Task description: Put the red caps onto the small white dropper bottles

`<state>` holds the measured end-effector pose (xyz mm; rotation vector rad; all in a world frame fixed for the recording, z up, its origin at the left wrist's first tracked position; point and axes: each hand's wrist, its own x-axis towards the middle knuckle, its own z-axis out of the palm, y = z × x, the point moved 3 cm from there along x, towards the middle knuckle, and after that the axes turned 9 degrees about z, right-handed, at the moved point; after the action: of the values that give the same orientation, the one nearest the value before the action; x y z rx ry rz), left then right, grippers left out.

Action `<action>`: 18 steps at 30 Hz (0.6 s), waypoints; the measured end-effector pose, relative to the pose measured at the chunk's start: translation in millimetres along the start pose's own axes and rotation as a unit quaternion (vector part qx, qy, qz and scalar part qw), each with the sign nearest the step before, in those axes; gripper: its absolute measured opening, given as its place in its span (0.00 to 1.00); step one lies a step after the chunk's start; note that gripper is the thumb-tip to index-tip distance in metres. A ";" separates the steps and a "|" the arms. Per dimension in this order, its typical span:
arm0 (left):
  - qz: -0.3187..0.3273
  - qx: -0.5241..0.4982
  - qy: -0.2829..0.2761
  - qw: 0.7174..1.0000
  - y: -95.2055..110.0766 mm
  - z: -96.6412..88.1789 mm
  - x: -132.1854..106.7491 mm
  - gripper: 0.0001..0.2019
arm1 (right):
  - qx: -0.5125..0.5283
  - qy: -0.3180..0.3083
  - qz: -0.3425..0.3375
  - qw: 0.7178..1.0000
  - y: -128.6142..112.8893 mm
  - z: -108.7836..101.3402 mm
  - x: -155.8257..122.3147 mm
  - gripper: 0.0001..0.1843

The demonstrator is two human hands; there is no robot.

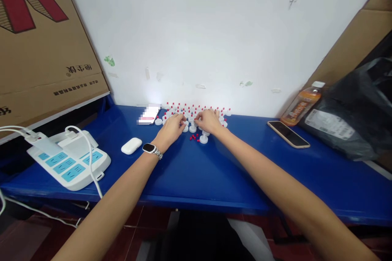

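Caps [196,111], small white plastic discs with red tips, crowd the far edge of the smooth blue table [214,171], against the wall. The left hand [173,126] and right hand [210,121] curl down among them, fingers meeting over one cap. Whether they pinch anything is too small to tell. The work looks like fitting red pins [194,138] into caps, and such tiny, slick parts call for a fine fingertip pinch. A few pins lie loose just in front.
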<state>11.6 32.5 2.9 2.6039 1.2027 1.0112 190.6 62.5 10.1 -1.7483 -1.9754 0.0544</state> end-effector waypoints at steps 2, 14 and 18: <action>0.006 -0.002 0.007 1.000 0.0 -2.1 -0.4 0.04 | 0.003 0.006 -0.002 1.000 -2.6 1.1 2.6 0.09; 0.039 -0.067 0.092 0.993 37.9 -18.4 0.7 0.17 | 0.405 -0.023 -0.038 0.913 0.5 -27.3 -36.2 0.10; 0.067 -0.109 0.048 0.991 52.0 -13.1 -0.1 0.15 | 0.434 -0.088 -0.022 0.896 -4.7 -24.7 -52.5 0.14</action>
<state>37.0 -5.4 31.1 2.5168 0.8858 1.2308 198.6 5.1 15.7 -1.1175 -1.6826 0.9552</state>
